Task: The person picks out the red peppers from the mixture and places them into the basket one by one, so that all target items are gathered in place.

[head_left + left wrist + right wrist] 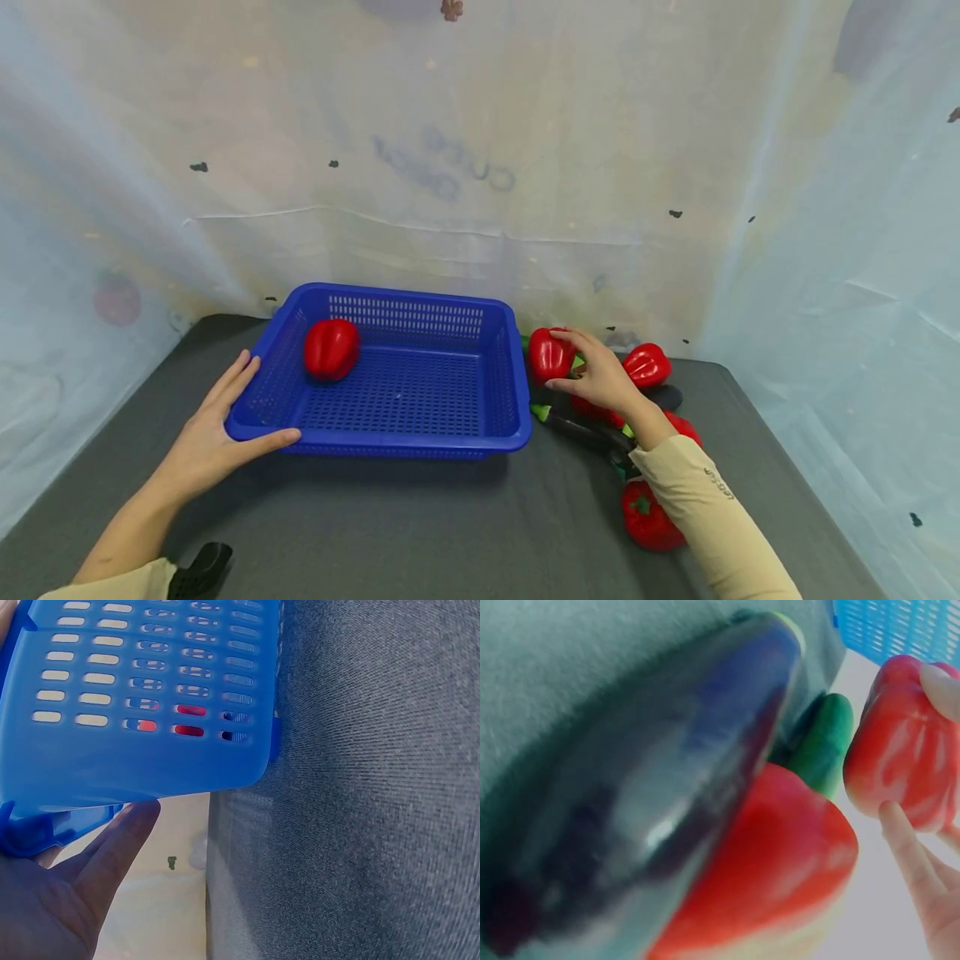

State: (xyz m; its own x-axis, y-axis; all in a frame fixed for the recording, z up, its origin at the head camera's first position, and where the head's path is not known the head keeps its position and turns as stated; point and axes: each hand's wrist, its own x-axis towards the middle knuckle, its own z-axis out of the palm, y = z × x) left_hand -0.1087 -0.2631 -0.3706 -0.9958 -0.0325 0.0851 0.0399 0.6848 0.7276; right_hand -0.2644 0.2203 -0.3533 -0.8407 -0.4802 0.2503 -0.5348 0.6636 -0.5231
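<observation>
With its fingers spread, my left hand (206, 442) rests on the near left corner of a blue plastic basket (397, 450), thumb on the front rim and fingers along the left rim. One red bell pepper (332, 350) lies at the left inside the basket. My right hand (600, 375) pinches another red bell pepper (547, 357) between thumb and fingers, just right of the basket. In the right wrist view, this held pepper (900, 757) appears above a dark eggplant (645, 772), a red pepper (772, 862) and a green cucumber (823, 742).
Under my right forearm is a loose pile of vegetables, with a red pepper (647, 365) behind and another (648, 517) in front. A slim eggplant (577, 429) lies near the basket's right side. A pale plastic sheet (450, 208) hangs behind the grey table (420, 533).
</observation>
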